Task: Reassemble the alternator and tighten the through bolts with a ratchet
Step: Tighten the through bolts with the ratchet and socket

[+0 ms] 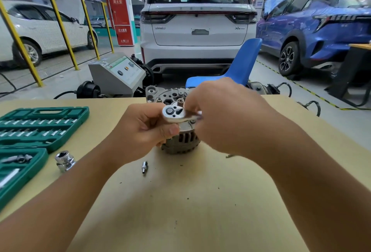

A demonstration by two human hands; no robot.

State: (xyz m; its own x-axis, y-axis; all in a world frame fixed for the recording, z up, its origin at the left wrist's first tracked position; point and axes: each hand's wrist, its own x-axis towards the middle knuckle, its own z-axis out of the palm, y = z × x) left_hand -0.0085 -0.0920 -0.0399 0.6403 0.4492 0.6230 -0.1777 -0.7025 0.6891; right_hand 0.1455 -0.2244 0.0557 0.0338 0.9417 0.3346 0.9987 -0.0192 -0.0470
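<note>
Left fingers: we see our left hand (144, 129) curled round the ratchet (176, 115) just under its head, thumb laid along the front, so it is grasping the tool.
Right fingers: our right hand (224, 115) covers the ratchet's handle end and its fingers fold inward there; we judge it is gripping the handle, though the fingertips themselves are hidden.
Ratchet: the chrome head faces up, with the round drive and direction lever showing; whether a socket is fitted beneath we cannot tell.
Alternator: the alternator (180, 141) stands on the workbench (200, 201) right under both hands, its two housing halves already together, the vented body below and the rear cover with mounting ears behind the hands.
Through bolts: hidden by hands and tool; we cannot say how many are seated.
Progress: we judge reassembly is largely done and tightening is at hand or under way; the remaining bolts and a final check are left.
Loose parts: a small socket (145, 167) lies just in front of the alternator, and a large chrome socket (64, 160) sits near the green socket set case (40, 127) at our left.
</note>
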